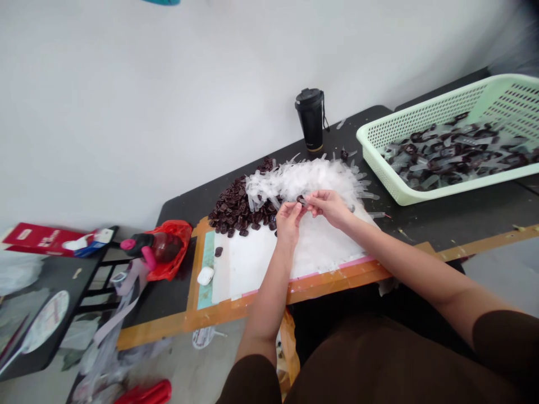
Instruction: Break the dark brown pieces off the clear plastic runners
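My left hand (289, 219) is closed, its thumb and fingertips pinching a small dark brown piece (300, 199). Against it, my right hand (330, 206) pinches a translucent strip (306, 203) that meets the piece; whether the two are joined is too small to tell. Both hands are close together over a white sheet (256, 264) on the table. Just beyond them spreads a heap of translucent strips (307, 177). To its left is a pile of dark brown pieces (236, 205), with one loose piece (218, 252) lying nearer me.
A pale green basket (402, 193) on the right holds dark pieces with translucent strips. A black lidded cup (310, 120) stands behind the heap. On the left are a white case (205, 275), a bottle with a pink cap (164, 247) in a red bag (179, 230), and a red box (42, 238).
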Tool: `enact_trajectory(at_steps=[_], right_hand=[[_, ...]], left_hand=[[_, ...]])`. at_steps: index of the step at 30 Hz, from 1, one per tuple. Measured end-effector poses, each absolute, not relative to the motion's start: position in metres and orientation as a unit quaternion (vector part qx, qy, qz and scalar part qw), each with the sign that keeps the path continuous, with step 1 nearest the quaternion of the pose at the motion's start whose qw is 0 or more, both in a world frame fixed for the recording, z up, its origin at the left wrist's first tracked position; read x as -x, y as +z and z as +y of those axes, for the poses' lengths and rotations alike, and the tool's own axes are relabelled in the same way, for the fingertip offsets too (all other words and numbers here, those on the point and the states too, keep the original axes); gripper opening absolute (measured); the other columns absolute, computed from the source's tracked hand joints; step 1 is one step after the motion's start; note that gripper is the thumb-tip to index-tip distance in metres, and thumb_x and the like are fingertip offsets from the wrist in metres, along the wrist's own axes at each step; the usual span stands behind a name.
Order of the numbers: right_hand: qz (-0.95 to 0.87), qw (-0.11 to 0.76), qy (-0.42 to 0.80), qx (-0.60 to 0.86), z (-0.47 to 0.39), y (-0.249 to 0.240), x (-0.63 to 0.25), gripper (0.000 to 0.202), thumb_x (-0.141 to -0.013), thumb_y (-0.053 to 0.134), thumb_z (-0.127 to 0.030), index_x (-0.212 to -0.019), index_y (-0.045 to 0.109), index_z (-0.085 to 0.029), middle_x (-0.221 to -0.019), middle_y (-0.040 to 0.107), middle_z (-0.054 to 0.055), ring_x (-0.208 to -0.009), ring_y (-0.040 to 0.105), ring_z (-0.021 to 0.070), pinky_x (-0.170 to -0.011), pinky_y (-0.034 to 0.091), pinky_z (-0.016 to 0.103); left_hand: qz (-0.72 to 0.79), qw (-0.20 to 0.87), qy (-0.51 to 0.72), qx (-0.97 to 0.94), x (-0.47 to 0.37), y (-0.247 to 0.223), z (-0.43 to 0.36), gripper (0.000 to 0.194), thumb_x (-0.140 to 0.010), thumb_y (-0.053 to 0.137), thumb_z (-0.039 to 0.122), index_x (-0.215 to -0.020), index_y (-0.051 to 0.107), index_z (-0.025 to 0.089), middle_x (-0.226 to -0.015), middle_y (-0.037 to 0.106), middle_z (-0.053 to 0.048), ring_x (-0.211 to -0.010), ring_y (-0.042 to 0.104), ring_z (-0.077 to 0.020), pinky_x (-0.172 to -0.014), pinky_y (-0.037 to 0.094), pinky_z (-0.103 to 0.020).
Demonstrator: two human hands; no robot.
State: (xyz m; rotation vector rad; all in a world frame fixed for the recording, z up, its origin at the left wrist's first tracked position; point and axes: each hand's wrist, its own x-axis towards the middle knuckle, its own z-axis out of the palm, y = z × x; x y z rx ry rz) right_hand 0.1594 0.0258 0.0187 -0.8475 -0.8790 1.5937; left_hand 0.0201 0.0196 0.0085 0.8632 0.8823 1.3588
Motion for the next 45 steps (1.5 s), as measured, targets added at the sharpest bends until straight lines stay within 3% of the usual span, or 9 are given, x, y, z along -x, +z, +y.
enact_trajectory(at_steps=[15, 25, 37, 45], right_hand=[[-0.468, 0.564, 0.503, 0.459, 0.0199, 0.0220, -0.1534, 0.041, -0.072, 0.071, -0.056, -0.070, 0.058, -0.017, -0.055, 0.059, 0.000, -0.040, 0.048, 0.0078, -0.038, 0.036, 0.022], [-0.412, 0.571, 0.545, 0.455, 0.0240, 0.0161, -0.1531, 0.040, -0.069, 0.075, -0.053, -0.067, 0.058, -0.017, -0.053, 0.058, 0.000, -0.039, 0.046, 0.0079, -0.037, 0.038, 0.022], [-0.437, 0.570, 0.533, 0.448, 0.0222, 0.0166, -0.1529, 0.037, -0.072, 0.074, -0.051, -0.067, 0.057, -0.018, -0.054, 0.059, 0.000, -0.040, 0.048, 0.0085, -0.039, 0.037, 0.022], [-0.433, 0.563, 0.538, 0.454, 0.0209, 0.0213, -0.1520, 0.039, -0.070, 0.075, -0.052, -0.065, 0.057, -0.018, -0.053, 0.058, 0.001, -0.039, 0.047, 0.0083, -0.037, 0.037, 0.023]], left_hand=[[0.404, 0.548, 0.591, -0.433, -0.0207, 0.0051, 0.0203, 0.028, -0.063, 0.082, 0.032, -0.073, 0.060, 0.017, -0.077, 0.065, 0.001, -0.075, 0.062, -0.0117, -0.078, 0.049, -0.028], [0.410, 0.518, 0.595, -0.458, -0.0234, 0.0066, 0.0186, 0.032, -0.062, 0.083, 0.028, -0.088, 0.066, 0.020, -0.091, 0.068, -0.002, -0.091, 0.065, -0.0163, -0.087, 0.050, -0.031], [0.410, 0.555, 0.584, -0.428, -0.0222, 0.0065, 0.0186, 0.031, -0.065, 0.081, 0.036, -0.085, 0.063, 0.019, -0.080, 0.068, 0.000, -0.073, 0.065, -0.0130, -0.078, 0.052, -0.030], [0.408, 0.556, 0.573, -0.443, -0.0207, 0.0051, 0.0203, 0.032, -0.064, 0.082, 0.033, -0.089, 0.066, 0.019, -0.090, 0.070, -0.003, -0.085, 0.067, -0.0163, -0.084, 0.051, -0.033]])
